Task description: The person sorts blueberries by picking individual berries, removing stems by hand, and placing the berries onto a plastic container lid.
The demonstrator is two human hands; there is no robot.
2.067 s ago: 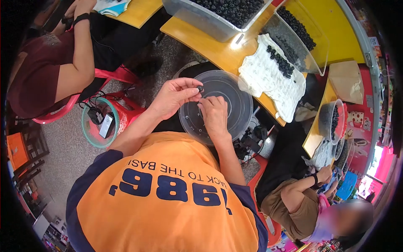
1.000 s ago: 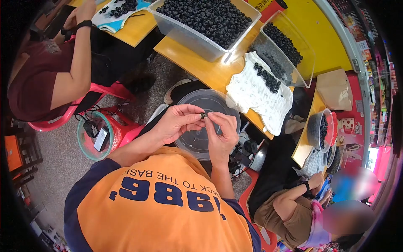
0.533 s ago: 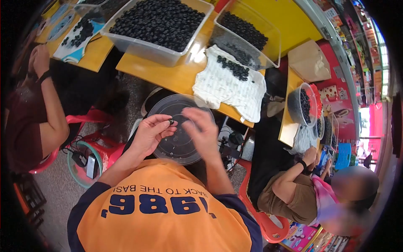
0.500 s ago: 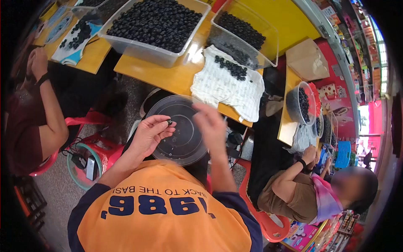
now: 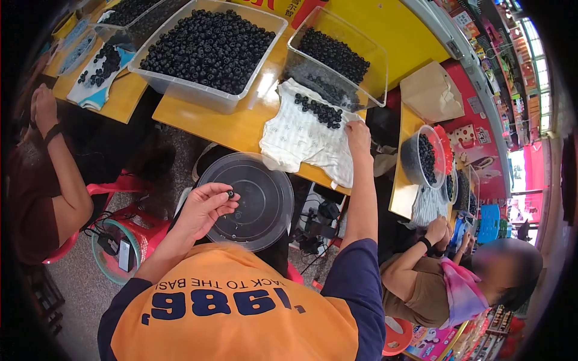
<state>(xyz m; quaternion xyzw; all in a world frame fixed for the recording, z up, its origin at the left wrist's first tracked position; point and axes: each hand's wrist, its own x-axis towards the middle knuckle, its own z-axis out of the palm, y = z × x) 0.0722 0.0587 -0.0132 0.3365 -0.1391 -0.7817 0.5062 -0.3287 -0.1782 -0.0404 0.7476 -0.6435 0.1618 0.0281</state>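
Observation:
My left hand (image 5: 208, 207) pinches a small black round piece (image 5: 230, 194) between thumb and fingertips. It is held over a clear round plastic tub (image 5: 277, 225) that sits at my lap, with a few tiny bits inside. My right hand (image 5: 359, 139) reaches out to the right edge of a white patterned cloth (image 5: 280, 137) on the table. Its fingers are drawn together and pointing down there; what lies between them is hidden. Just left of those fingertips, a cluster of black round pieces (image 5: 319, 112) rests on the cloth.
A large clear bin (image 5: 180, 96) and a smaller clear box (image 5: 376, 78), both holding black pieces, stand on the yellow table (image 5: 198, 123). People sit at left and right. A teal-rimmed basket (image 5: 99, 256) with a phone is on the floor. Cables (image 5: 313, 234) hang beside the tub.
My right hand has moved from above the tub out to the cloth's right edge. My left hand still pinches a black piece above the tub. The view has shifted slightly.

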